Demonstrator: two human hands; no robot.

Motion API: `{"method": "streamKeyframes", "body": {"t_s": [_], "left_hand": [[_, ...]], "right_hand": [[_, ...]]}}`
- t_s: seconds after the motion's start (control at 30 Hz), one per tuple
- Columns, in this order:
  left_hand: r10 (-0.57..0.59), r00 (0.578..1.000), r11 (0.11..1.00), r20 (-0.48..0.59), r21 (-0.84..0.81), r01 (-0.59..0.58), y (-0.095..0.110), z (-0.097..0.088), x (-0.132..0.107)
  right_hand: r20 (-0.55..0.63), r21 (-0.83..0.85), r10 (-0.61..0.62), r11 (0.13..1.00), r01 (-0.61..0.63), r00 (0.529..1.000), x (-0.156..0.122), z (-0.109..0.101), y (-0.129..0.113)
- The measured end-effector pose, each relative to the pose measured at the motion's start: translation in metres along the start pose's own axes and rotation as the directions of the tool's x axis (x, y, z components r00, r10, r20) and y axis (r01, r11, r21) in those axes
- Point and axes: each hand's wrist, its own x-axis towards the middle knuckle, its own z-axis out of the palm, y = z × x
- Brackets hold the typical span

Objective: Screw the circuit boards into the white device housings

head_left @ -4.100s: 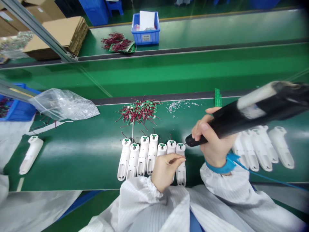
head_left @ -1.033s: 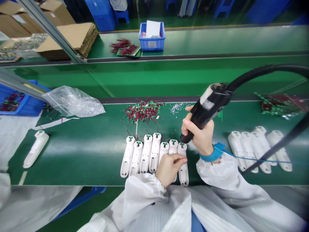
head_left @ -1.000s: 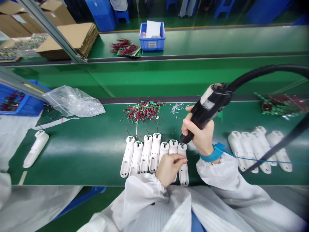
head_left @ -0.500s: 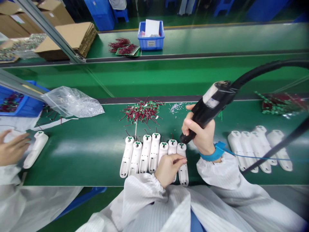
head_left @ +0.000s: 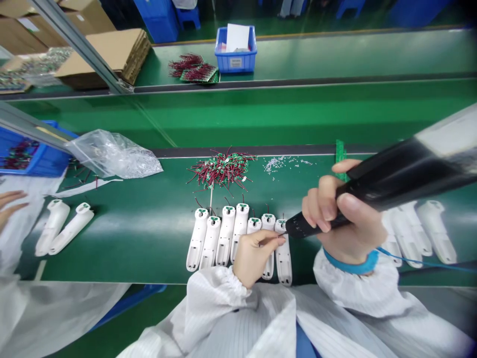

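My right hand (head_left: 345, 219) is wrapped round a black electric screwdriver (head_left: 387, 174), held slanting with its bit pointing left. The bit reaches the fingertips of my left hand (head_left: 257, 253). Thumb and forefinger of that hand are pinched together; whatever is between them is too small to make out. Under and beside my left hand stands a row of several white plastic housings (head_left: 196, 241), each with a small green circuit board at its top; dark red wires show at some tops. The rightmost housing (head_left: 283, 261) lies just below the bit.
Behind the row sit a heap of red-wired circuit boards (head_left: 223, 169) and scattered small screws (head_left: 276, 163). More housings (head_left: 436, 231) lie at right, partly behind my right arm. At left are two housings (head_left: 70, 228), a plastic bag (head_left: 115, 156) and a co-worker's hand (head_left: 9, 206).
My right hand has tilted the screwdriver flatter and brought its bit to my left fingertips. At left, a second housing now lies beside the first, and the co-worker's hand has drawn back.
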Motion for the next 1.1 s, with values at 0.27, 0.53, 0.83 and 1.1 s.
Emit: {"method": "streamKeyframes", "body": {"t_s": [0.27, 0.53, 0.83, 1.1], "left_hand": [[0.005, 1.000, 1.000, 0.011, -0.008, -0.005, 0.002, 0.000, 0.001], [-0.066, 0.996, 0.997, 0.059, -0.031, 0.068, 0.002, 0.001, 0.002], [-0.035, 0.997, 0.982, 0.075, 0.186, 0.020, -0.010, -0.008, 0.001], [-0.047, 0.996, 0.979, 0.077, 0.203, 0.030, -0.013, -0.007, 0.002]], "right_hand": [[-0.031, -0.008, 0.038, 0.999, -0.038, 0.999, -0.001, 0.001, 0.004], [-0.067, 0.021, 0.057, 0.998, -0.056, 0.996, 0.001, 0.003, 0.002], [-0.135, -0.284, -0.106, 0.957, 0.064, 0.985, 0.008, -0.008, 0.038], [-0.111, -0.327, -0.054, 0.945, 0.015, 0.992, 0.010, -0.018, 0.057]]}}
